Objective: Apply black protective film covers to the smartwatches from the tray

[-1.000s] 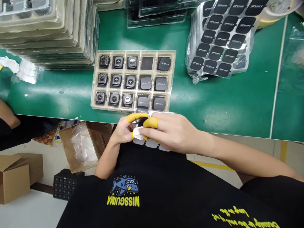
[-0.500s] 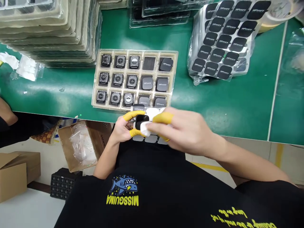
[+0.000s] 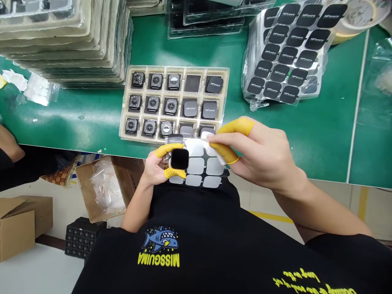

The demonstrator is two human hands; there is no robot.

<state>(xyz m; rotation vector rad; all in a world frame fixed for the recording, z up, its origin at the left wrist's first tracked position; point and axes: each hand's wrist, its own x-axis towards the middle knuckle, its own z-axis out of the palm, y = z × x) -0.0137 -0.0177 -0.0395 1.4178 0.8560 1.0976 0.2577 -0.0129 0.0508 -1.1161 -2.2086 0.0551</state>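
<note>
Between its yellow-covered fingers my left hand (image 3: pixel 156 165) grips a smartwatch body (image 3: pixel 179 159), its black screen facing up. My right hand (image 3: pixel 260 155), also with yellow finger covers, pinches a white wiping cloth (image 3: pixel 208 141) to the right of the watch. Under both lies a sheet of film stickers (image 3: pixel 196 165), mostly peeled down to pale rounded squares, at the table's front edge. Just beyond, a plastic tray (image 3: pixel 121 118) holds several watch bodies, backs up on the left. Toward its right are several with dark printed films. One compartment in the back row has only a dark lining.
A tall stack of trays (image 3: pixel 101 49) stands at the back left. To the right lies a pile of printed film sheets (image 3: pixel 281 73), beside tape rolls (image 3: pixel 364 16). An open carton (image 3: pixel 84 192) sits below the table at left. Another person's arm (image 3: pixel 9 143) shows at the left edge.
My right hand has moved right with the cloth, off the watch, uncovering its screen and more of the sticker sheet. My left hand still holds the watch in nearly the same place.
</note>
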